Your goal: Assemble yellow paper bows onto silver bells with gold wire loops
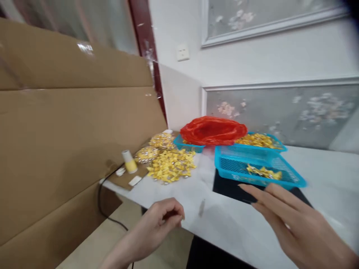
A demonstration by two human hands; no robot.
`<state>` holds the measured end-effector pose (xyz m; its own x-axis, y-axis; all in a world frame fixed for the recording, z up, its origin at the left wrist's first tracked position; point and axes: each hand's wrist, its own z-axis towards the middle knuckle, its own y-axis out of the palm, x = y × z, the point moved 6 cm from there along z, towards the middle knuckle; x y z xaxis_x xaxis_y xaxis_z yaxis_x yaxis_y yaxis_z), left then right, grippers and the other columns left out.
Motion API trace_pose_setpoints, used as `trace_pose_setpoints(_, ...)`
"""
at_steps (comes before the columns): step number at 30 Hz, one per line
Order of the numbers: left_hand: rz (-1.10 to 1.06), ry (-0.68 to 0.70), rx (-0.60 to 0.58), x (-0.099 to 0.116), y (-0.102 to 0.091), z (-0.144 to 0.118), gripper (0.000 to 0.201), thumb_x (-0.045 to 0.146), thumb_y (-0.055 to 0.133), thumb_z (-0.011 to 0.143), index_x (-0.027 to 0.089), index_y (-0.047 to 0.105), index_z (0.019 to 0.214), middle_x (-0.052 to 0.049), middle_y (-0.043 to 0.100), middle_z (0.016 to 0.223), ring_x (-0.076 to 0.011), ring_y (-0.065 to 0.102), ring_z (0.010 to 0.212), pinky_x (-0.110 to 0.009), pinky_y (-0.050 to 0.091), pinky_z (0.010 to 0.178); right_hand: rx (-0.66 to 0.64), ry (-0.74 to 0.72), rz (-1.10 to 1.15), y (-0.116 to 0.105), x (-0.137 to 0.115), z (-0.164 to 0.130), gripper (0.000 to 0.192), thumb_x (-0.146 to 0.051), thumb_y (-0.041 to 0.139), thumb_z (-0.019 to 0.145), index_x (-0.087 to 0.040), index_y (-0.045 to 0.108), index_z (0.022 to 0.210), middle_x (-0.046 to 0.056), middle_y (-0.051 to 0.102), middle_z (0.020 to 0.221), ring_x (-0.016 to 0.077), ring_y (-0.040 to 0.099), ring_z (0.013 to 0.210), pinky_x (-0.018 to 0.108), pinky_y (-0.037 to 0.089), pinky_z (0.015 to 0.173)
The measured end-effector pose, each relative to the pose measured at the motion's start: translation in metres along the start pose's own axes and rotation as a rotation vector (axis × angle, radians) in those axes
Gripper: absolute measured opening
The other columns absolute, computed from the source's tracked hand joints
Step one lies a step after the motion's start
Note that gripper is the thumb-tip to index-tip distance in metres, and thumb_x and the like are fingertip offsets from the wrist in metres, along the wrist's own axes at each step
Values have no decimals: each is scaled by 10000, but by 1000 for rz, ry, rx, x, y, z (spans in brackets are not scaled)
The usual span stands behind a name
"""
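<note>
Left hand [164,220], bottom centre: fingers curled into a loose fist at the edge of the white table [224,220]; can't tell if it pinches anything. Right hand [294,224], lower right: flat, fingers spread, holding nothing, fingertips just short of the near blue basket [232,166]. That basket holds a few yellow wrapped pieces [265,172], right of centre. Loose yellow pile [171,166] mid-frame on the table. Red plastic bag [213,130] sits over the far baskets. Cardboard sheet [70,130] fills the left.
</note>
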<state>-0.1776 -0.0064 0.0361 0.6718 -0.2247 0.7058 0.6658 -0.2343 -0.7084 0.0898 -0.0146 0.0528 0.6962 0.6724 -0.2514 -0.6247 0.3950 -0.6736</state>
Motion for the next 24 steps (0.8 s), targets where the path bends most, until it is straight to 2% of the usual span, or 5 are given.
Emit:
trace_pose_setpoints(8, 128, -202, 174, -90, -3, -49, 137, 217, 627, 773, 209, 697, 655, -28, 688, 695, -221, 613, 676, -282, 398, 603, -257, 9, 205, 57, -19, 45, 173, -337, 477, 982, -312, 631, 1057, 18, 658, 922, 185, 648, 857, 266, 534, 708)
trace_pose_setpoints(13, 141, -242, 401, -121, -39, -61, 249, 182, 505, 847, 219, 660, 655, -4, 658, 643, -191, 587, 611, -271, 372, 574, -331, 27, 412, 95, -67, 102, 157, -299, 555, 919, -261, 661, 811, -15, 705, 809, 162, 644, 709, 249, 507, 655)
trace_pose_setpoints(15, 138, -263, 513, -130, -54, -68, 248, 228, 505, 869, 225, 649, 667, 1, 650, 624, -194, 583, 598, -275, 371, 567, -373, 12, 522, 119, -88, 124, 163, -243, 563, 899, -243, 693, 801, -10, 727, 805, 167, 667, 752, 250, 512, 694)
trace_pose_setpoints(20, 51, -306, 744, -157, -69, -85, 228, 330, 487, 896, 235, 667, 792, -18, 729, 722, -215, 658, 669, -270, 458, 590, -425, -17, 533, 197, -127, 169, 169, -135, 582, 851, -194, 690, 736, -21, 692, 667, 128, 629, 599, 209, 466, 526)
trace_pose_setpoints(24, -41, -326, 881, -182, -64, -91, 244, 366, 487, 892, 230, 686, 855, -36, 767, 791, -221, 706, 711, -271, 523, 626, -441, -114, 399, 257, -144, 195, 146, -192, 603, 928, -147, 663, 803, -5, 684, 770, 144, 656, 733, 297, 533, 701)
